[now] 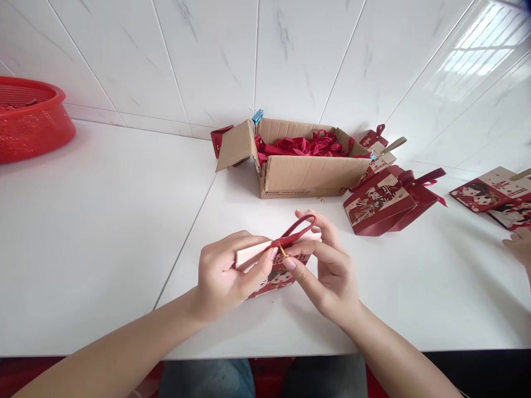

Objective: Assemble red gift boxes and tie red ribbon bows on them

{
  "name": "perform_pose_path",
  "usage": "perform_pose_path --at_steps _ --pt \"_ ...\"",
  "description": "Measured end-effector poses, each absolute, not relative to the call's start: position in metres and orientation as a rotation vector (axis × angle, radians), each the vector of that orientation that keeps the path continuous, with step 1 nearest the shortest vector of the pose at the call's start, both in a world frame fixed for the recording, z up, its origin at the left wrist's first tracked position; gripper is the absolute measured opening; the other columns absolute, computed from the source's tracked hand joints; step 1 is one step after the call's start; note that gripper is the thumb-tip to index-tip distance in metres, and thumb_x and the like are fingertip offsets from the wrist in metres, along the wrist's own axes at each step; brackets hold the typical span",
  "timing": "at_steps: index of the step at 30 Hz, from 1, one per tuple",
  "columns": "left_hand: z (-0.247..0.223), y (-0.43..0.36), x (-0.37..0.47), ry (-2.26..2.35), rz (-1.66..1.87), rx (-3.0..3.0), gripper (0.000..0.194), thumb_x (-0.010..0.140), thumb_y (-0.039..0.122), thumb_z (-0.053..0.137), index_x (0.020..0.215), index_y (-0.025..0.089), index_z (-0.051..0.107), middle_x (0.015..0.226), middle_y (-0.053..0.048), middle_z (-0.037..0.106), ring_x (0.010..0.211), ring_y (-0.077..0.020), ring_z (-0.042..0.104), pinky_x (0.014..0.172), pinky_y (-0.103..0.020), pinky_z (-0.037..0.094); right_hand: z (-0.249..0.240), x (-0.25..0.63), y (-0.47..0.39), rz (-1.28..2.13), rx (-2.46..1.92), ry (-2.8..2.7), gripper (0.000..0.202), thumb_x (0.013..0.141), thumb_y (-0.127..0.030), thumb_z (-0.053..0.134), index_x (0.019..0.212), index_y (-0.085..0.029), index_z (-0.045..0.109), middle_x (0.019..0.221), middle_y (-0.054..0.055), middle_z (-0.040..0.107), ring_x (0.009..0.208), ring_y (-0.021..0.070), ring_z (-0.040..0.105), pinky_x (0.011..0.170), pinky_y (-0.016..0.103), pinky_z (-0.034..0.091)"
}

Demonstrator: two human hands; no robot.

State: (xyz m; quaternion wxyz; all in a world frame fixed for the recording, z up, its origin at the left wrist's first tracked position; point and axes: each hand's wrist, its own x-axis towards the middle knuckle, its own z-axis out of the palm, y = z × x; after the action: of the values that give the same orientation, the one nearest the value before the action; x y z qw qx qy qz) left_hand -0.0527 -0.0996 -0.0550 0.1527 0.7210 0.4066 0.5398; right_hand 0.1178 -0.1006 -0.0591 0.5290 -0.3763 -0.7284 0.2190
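Note:
Between my hands stands a red and cream gift box (pixel 276 275) printed with cartoon figures, above the white table. A looped dark red strap (pixel 299 222) lies over its top edge. My left hand (pixel 228 271) grips the box's top from the left, its thumb pressing the strap's base. Close by, my right hand (pixel 332 265) pinches a small gold-coloured fastener (pixel 283 252) at the strap between thumb and index finger. Its other fingers reach behind the loop and box. Parts of the box's front are hidden by my fingers.
A cardboard box (pixel 307 177) of red ribbons stands behind, held by blue binder clips (pixel 258 116). Red gift boxes (pixel 384 202) and flat printed boxes (pixel 495 188) lie right, near another person's hand (pixel 520 246). A red basket (pixel 35 124) sits far left against the tiled wall.

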Motion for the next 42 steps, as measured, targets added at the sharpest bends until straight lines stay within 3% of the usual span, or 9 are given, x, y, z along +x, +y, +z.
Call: perform_pose_path --at_steps 5,13,23,28,32,37,39,42 --pt "-0.059 -0.095 -0.053 0.960 1.722 2.146 0.010 0.078 0.007 0.065 0.083 0.015 0.067 0.066 0.000 0.068 0.054 -0.0076 0.058 0.051 -0.018 0.047 -0.058 0.120 -0.101 0.504 -0.878 -1.752 0.005 0.080 -0.017 0.068 0.083 -0.021 0.069 0.119 0.010 0.058 0.121 0.0300 0.054 0.104 0.051 0.038" --pt "-0.061 -0.095 -0.054 0.911 1.720 2.160 0.012 0.078 0.005 0.065 0.087 0.013 0.067 0.067 -0.002 0.068 0.055 -0.0080 0.059 0.051 -0.018 0.048 -0.059 0.118 -0.102 0.483 -0.858 -1.731 0.006 0.078 -0.016 0.069 0.082 -0.021 0.069 0.114 0.011 0.059 0.117 0.0290 0.057 0.098 0.049 0.045" --pt "-0.058 -0.097 -0.054 0.779 1.742 2.256 0.019 0.076 0.002 0.065 0.091 0.014 0.066 0.073 -0.004 0.072 0.061 -0.0105 0.067 0.055 -0.017 0.056 -0.062 0.119 -0.101 0.311 -0.709 -1.739 0.012 0.075 -0.014 0.072 0.078 -0.022 0.064 0.101 0.007 0.062 0.104 0.0256 0.061 0.099 0.051 0.046" --pt "-0.059 -0.095 -0.058 0.717 1.719 2.366 0.026 0.079 0.007 0.066 0.102 0.018 0.065 0.079 -0.005 0.074 0.072 -0.0155 0.072 0.065 -0.023 0.063 -0.068 0.123 -0.102 0.563 -0.620 -1.657 0.040 0.071 -0.010 0.074 0.096 -0.025 0.047 0.101 0.006 0.063 0.105 0.0246 0.062 0.089 0.045 0.053" --pt "-0.059 -0.094 -0.063 0.635 1.692 2.467 0.031 0.080 0.009 0.066 0.110 0.018 0.062 0.082 -0.006 0.076 0.077 -0.0172 0.073 0.075 -0.028 0.064 -0.070 0.127 -0.103 0.638 -0.529 -1.670 0.052 0.070 -0.003 0.074 0.106 -0.025 0.045 0.106 0.006 0.062 0.106 0.0228 0.061 0.090 0.042 0.052" --pt "-0.058 -0.091 -0.064 0.480 1.667 2.560 0.019 0.084 0.014 0.064 0.103 0.012 0.065 0.079 -0.009 0.075 0.085 -0.0185 0.073 0.075 -0.024 0.063 -0.063 0.134 -0.100 0.693 -0.516 -1.742 0.073 0.071 -0.008 0.076 0.132 -0.025 0.040 0.102 0.006 0.065 0.095 0.0209 0.064 0.083 0.040 0.054" --pt "-0.058 -0.090 -0.064 0.413 1.649 2.585 0.016 0.084 0.016 0.064 0.099 0.011 0.066 0.078 -0.009 0.075 0.087 -0.0189 0.073 0.077 -0.023 0.063 -0.058 0.138 -0.097 0.655 -0.504 -1.848 0.067 0.073 -0.013 0.076 0.132 -0.023 0.046 0.098 0.007 0.068 0.090 0.0213 0.066 0.082 0.041 0.053" --pt "-0.059 -0.088 -0.063 0.349 1.648 2.575 0.015 0.084 0.016 0.064 0.097 0.009 0.066 0.080 -0.010 0.075 0.088 -0.0196 0.073 0.077 -0.024 0.063 -0.054 0.141 -0.094 0.594 -0.460 -1.938 0.043 0.074 -0.017 0.076 0.114 -0.021 0.061 0.090 0.007 0.072 0.084 0.0225 0.068 0.078 0.043 0.052"
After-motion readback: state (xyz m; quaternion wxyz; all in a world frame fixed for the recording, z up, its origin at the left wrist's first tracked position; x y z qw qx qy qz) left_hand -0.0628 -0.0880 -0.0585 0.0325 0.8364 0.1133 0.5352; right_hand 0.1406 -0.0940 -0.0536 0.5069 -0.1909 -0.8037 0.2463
